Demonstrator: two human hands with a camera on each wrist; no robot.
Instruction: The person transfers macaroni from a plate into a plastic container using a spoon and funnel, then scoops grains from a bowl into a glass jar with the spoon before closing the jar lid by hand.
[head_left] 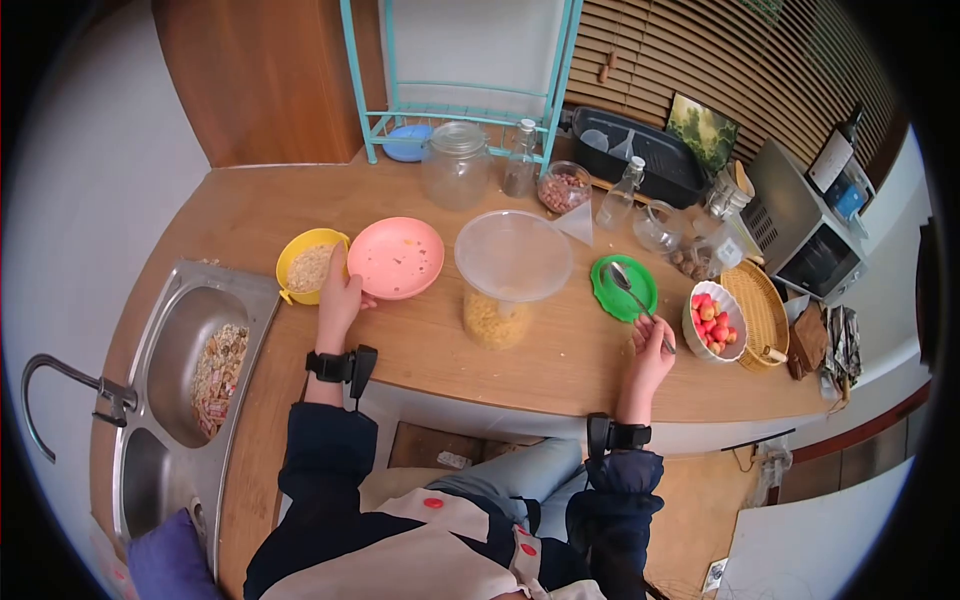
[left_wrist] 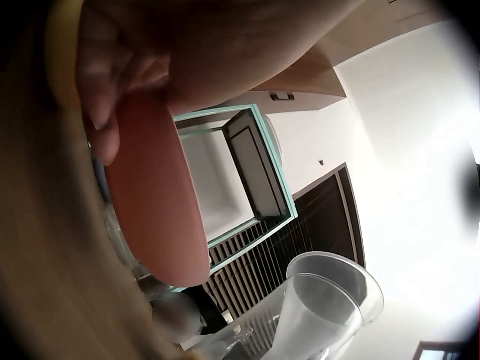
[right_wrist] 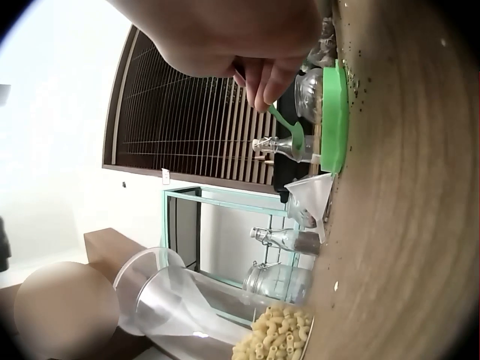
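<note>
My left hand (head_left: 342, 290) pinches the near left rim of a pink bowl (head_left: 397, 262), beside a yellow bowl of flakes (head_left: 311, 268). The left wrist view shows its fingers (left_wrist: 105, 124) against the side of the pink bowl (left_wrist: 161, 195). In my right hand (head_left: 650, 350) is the handle of a metal spoon (head_left: 630, 287), whose head is over a green dish (head_left: 610, 300). The right wrist view has the spoon (right_wrist: 295, 135) just beside the green dish (right_wrist: 335, 120). Between the hands stands a clear container of macaroni (head_left: 495, 320) with a wide clear funnel-like top (head_left: 513, 255).
A sink (head_left: 190, 290) with food scraps is at the left. Glass jars, bottles, a small funnel (head_left: 577, 222) and a black tray (head_left: 655, 165) line the back. At the right are a white bowl of red fruit (head_left: 716, 322), a wicker basket (head_left: 757, 305) and a microwave (head_left: 805, 235).
</note>
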